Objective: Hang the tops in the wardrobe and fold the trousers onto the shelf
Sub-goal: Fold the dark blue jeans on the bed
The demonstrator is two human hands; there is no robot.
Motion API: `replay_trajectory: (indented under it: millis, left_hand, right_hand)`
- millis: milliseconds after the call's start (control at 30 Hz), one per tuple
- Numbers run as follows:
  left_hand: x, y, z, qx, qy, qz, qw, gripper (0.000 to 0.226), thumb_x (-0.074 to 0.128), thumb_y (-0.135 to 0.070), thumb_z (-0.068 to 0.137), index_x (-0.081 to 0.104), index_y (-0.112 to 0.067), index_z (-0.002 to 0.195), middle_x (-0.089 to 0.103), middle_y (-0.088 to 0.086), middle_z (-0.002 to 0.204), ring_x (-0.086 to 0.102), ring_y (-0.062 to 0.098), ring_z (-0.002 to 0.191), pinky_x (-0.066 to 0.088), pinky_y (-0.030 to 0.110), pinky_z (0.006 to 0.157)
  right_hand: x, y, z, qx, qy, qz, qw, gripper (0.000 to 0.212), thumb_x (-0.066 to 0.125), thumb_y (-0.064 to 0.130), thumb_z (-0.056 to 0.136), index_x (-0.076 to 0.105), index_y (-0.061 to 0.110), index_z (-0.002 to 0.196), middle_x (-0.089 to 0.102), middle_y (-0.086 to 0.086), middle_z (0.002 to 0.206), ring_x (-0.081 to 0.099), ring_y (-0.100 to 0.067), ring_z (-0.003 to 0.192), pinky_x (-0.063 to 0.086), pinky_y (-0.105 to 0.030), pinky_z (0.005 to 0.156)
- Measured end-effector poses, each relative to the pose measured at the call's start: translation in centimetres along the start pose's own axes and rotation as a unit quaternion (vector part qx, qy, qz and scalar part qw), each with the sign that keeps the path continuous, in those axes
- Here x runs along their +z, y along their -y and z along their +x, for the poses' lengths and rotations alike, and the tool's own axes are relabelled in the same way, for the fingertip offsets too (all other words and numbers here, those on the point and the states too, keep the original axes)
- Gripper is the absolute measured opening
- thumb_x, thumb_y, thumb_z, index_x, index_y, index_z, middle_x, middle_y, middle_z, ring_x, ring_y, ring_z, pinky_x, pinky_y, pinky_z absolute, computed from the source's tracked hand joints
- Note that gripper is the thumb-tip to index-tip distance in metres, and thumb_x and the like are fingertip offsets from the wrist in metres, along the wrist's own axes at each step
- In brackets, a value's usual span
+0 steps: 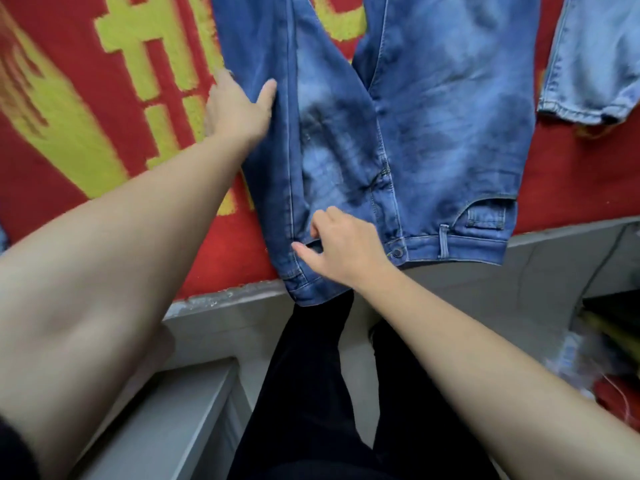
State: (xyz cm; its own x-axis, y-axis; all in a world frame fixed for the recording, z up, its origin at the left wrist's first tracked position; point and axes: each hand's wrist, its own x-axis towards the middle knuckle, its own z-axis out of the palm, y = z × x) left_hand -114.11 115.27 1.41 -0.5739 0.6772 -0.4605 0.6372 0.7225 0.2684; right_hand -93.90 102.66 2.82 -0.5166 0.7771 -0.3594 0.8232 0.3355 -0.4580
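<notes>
At 6 o'clock, nearest the camera, stand the person's legs in black trousers [311,393]; a grey step [166,403] lies at 7 o'clock and a blurred heap of clutter [602,344] at 4 o'clock; both bare forearms reach up from the bottom corners.

Just past the legs runs the grey front edge of the bench [225,299], covered by a red cloth [86,81] with yellow figures; the blue jeans [433,133] lie flat on that cloth, filling the middle from centre to 12 o'clock, with the waistband [460,247] nearest the person and the legs running away out of view; the waistband's 7 o'clock corner hangs a little over the bench edge, and its button [397,252] shows just at 3 o'clock of the right hand [343,247].

The right hand rests on the jeans near the pocket at centre; its fingers [320,225] are curled narrow and bunch the denim there, the forefinger stretched toward 9 o'clock.

Farther off, at 10 o'clock of centre, the left hand [239,109] meets the jeans' outer seam; the thumb lies spread wide on the denim, the other fingers reach past the edge over the red cloth; whether they tuck under and pinch the seam I cannot tell.

Farthest, at 2 o'clock, the hem of a paler pair of jeans [595,64] lies on the cloth, apart from the blue pair.
</notes>
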Motion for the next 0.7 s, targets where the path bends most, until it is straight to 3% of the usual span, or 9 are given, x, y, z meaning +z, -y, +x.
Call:
replay_trajectory:
  millis: [100, 167, 200, 267, 367, 500, 567, 633, 700]
  left_hand:
    - [-0.9, 0.7, 2.2, -0.018, 0.036, -0.029, 0.999, 0.035, 0.059, -0.041, 0.091, 0.062, -0.015, 0.114, 0.064, 0.005, 0.120, 0.057, 0.025, 0.116, 0.043, 0.030, 0.095]
    - [-1.6, 1.2, 2.9, -0.042, 0.026, -0.054, 0.997, 0.012, 0.057, -0.026, 0.088, 0.066, -0.019, 0.089, 0.067, 0.007, 0.106, 0.061, 0.029, 0.108, 0.049, 0.032, 0.091]
    - [-2.0, 1.5, 3.0, -0.057, 0.017, -0.069, 0.996, 0.012, 0.052, -0.021, 0.084, 0.064, -0.017, 0.084, 0.068, 0.010, 0.104, 0.062, 0.031, 0.106, 0.050, 0.034, 0.087]
    - [-2.5, 2.2, 3.0, -0.090, -0.003, -0.093, 0.992, 0.021, 0.042, -0.013, 0.078, 0.061, -0.013, 0.088, 0.066, 0.015, 0.110, 0.059, 0.035, 0.107, 0.049, 0.038, 0.086]
    - [-3.0, 3.0, 2.7, -0.132, -0.007, -0.130, 0.983, 0.034, 0.038, -0.010, 0.080, 0.054, -0.008, 0.110, 0.059, 0.014, 0.119, 0.056, 0.034, 0.113, 0.049, 0.042, 0.090]
    - [-3.5, 0.8, 2.6, -0.139, -0.023, -0.153, 0.978, 0.031, 0.039, -0.015, 0.087, 0.052, -0.011, 0.115, 0.056, 0.010, 0.125, 0.054, 0.029, 0.117, 0.045, 0.035, 0.094]
    - [-3.8, -1.5, 2.5, -0.125, -0.067, -0.125, 0.982, 0.038, 0.038, -0.029, 0.096, 0.053, -0.007, 0.122, 0.058, 0.010, 0.129, 0.053, 0.028, 0.120, 0.039, 0.032, 0.095]
    - [-4.2, -4.3, 1.6, -0.077, -0.093, -0.109, 0.987, 0.044, 0.042, -0.042, 0.096, 0.054, -0.007, 0.120, 0.061, 0.009, 0.125, 0.054, 0.029, 0.118, 0.039, 0.032, 0.091]
    - [-4.2, -7.1, 0.9, -0.014, -0.105, -0.089, 0.990, 0.037, 0.047, -0.037, 0.093, 0.055, -0.008, 0.116, 0.063, 0.008, 0.120, 0.056, 0.030, 0.114, 0.040, 0.033, 0.087]
  right_hand:
    - [1.4, 4.0, 1.4, 0.073, 0.118, 0.006, 0.990, 0.068, 0.055, 0.078, 0.078, 0.052, 0.014, 0.101, 0.063, -0.005, 0.100, 0.065, -0.029, 0.092, 0.048, -0.038, 0.071]
    - [2.5, 5.2, 2.5, 0.144, 0.145, 0.028, 0.979, 0.063, 0.059, 0.068, 0.084, 0.049, 0.011, 0.109, 0.064, -0.010, 0.110, 0.064, -0.033, 0.101, 0.049, -0.040, 0.078]
    - [2.9, 5.5, 2.9, 0.168, 0.151, 0.044, 0.973, 0.053, 0.061, 0.057, 0.089, 0.049, 0.010, 0.111, 0.064, -0.012, 0.112, 0.064, -0.034, 0.104, 0.048, -0.040, 0.080]
    - [3.4, 5.5, 3.2, 0.189, 0.171, 0.095, 0.962, 0.030, 0.061, 0.037, 0.092, 0.054, 0.013, 0.109, 0.066, -0.013, 0.110, 0.063, -0.035, 0.106, 0.046, -0.038, 0.079]
    - [2.9, 5.2, 2.7, 0.174, 0.187, 0.158, 0.954, 0.013, 0.060, 0.026, 0.084, 0.055, 0.021, 0.095, 0.068, -0.010, 0.098, 0.062, -0.033, 0.096, 0.037, -0.033, 0.070]
    - [0.6, 4.3, 1.5, 0.156, 0.224, 0.249, 0.929, 0.012, 0.063, 0.025, 0.076, 0.052, 0.025, 0.080, 0.068, 0.004, 0.080, 0.059, -0.023, 0.081, 0.045, -0.032, 0.068]
    - [-0.7, 3.3, 0.7, 0.164, 0.220, 0.303, 0.912, 0.015, 0.069, 0.026, 0.071, 0.054, 0.025, 0.073, 0.065, 0.008, 0.070, 0.058, -0.015, 0.072, 0.050, -0.030, 0.072]
    - [-2.2, 1.9, -0.2, 0.182, 0.210, 0.361, 0.890, 0.017, 0.073, 0.025, 0.068, 0.056, 0.023, 0.068, 0.062, 0.007, 0.064, 0.055, -0.012, 0.061, 0.051, -0.030, 0.068]
    - [-4.1, 0.1, -1.1, 0.197, 0.219, 0.446, 0.845, 0.018, 0.073, 0.016, 0.073, 0.056, 0.021, 0.070, 0.057, 0.002, 0.065, 0.052, -0.014, 0.057, 0.051, -0.028, 0.058]
